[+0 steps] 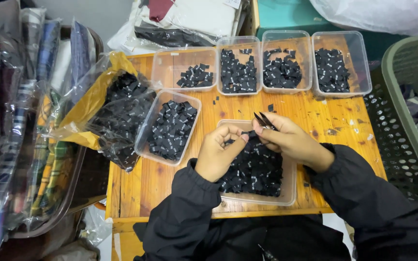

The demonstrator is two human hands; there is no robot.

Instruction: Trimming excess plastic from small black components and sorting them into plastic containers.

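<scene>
A small black label (250,135) is pinched in the left hand (217,153) above the near tray (290,193); small snips (264,120) are gripped by the right hand (288,140). Cuts are best kept close, fingertips clear.

A green perforated basket (402,140) stands beside folded plaid fabrics (6,145).

Clear plastic tub (289,193), scuffed wooden table (160,181)

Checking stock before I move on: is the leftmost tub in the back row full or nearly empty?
Nearly empty. The tub holds only a small heap of black labels at its right end; most of its clear bottom shows bare.
</scene>
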